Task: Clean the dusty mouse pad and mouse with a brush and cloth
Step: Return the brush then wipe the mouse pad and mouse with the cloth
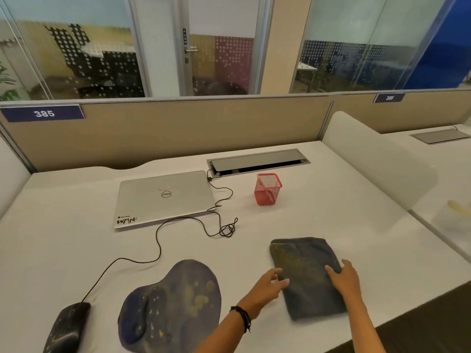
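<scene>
Mouse: the black, dust-speckled mouse [66, 327] is lying on the white desk [76, 238], at 9 o'clock from the mouse pad [173, 301].
Laptop: the closed laptop [163, 197] is sitting at 12 o'clock from the pad.
Mouse pad: it is lying dusty at 9 o'clock from the cloth [308, 276], apart from it.
Left hand: the left hand [267, 284] is touching the cloth's left edge with straight fingers, gripping nothing.
Cloth: it is lying folded, at 6 o'clock from a red mesh holder [267, 189].
Right hand: the right hand [344, 276] is resting straight fingers on the cloth's right edge, holding nothing.
</scene>
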